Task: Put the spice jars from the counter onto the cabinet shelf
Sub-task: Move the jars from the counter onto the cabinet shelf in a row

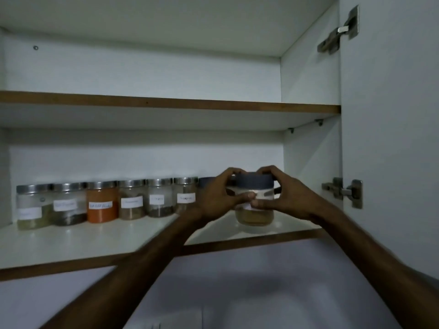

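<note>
On lower cabinet shelf (71,243) | both hands clasp blue-lidded jar (255,210)

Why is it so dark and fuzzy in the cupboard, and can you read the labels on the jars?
In the head view the light is dim and greyish. The labels on the row of steel-lidded jars are too blurred to read. Both hands, left hand and right hand, and the dark-lidded jar look soft too. The lower shelf shows faint glare spots.

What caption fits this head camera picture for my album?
Both hands, left and right, set a blue-lidded jar on the shelf beside six steel-lidded jars.
</note>
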The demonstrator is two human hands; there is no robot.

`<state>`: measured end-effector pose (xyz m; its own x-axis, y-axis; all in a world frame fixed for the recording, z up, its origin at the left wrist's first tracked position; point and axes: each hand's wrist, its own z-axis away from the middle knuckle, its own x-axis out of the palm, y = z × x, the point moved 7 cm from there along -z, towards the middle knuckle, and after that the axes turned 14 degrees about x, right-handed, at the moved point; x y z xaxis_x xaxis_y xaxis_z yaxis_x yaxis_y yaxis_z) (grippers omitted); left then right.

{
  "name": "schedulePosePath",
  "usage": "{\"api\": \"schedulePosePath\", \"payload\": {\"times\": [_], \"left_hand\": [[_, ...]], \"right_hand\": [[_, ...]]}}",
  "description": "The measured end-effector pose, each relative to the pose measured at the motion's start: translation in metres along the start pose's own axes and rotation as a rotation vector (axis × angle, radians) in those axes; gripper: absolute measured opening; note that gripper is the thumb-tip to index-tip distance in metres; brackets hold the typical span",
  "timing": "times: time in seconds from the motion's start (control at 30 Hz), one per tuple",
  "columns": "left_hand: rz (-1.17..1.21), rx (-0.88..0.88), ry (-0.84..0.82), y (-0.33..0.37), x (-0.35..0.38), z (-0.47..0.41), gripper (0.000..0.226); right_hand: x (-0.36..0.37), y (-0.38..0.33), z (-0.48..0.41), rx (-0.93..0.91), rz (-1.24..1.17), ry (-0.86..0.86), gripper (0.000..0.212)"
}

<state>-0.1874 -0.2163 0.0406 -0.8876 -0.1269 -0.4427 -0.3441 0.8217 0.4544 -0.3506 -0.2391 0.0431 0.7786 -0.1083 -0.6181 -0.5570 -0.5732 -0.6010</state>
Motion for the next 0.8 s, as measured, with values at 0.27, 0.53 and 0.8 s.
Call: {"api": "schedulePosePath", "payload": {"times": [0.27,0.53,0.8], "left_hand": [[-0.631,-0.047,-0.080,-0.077,-0.023,-0.036,0.069],[-0.966,0.039,-0.293,-0.133,-0.004,-0.086,0.073],[-1.169,0.017,-0.420,-0.151,0.017,-0.108,0.059]], "right_hand": [[0.018,0.077,-0.082,0.083,0.215,-0.010,0.075],[0.017,0.117,-0.146,0.159,0.542,0.117,0.069],[0.027,0.124,-0.176,0.127,0.613,0.072,0.076]]}}
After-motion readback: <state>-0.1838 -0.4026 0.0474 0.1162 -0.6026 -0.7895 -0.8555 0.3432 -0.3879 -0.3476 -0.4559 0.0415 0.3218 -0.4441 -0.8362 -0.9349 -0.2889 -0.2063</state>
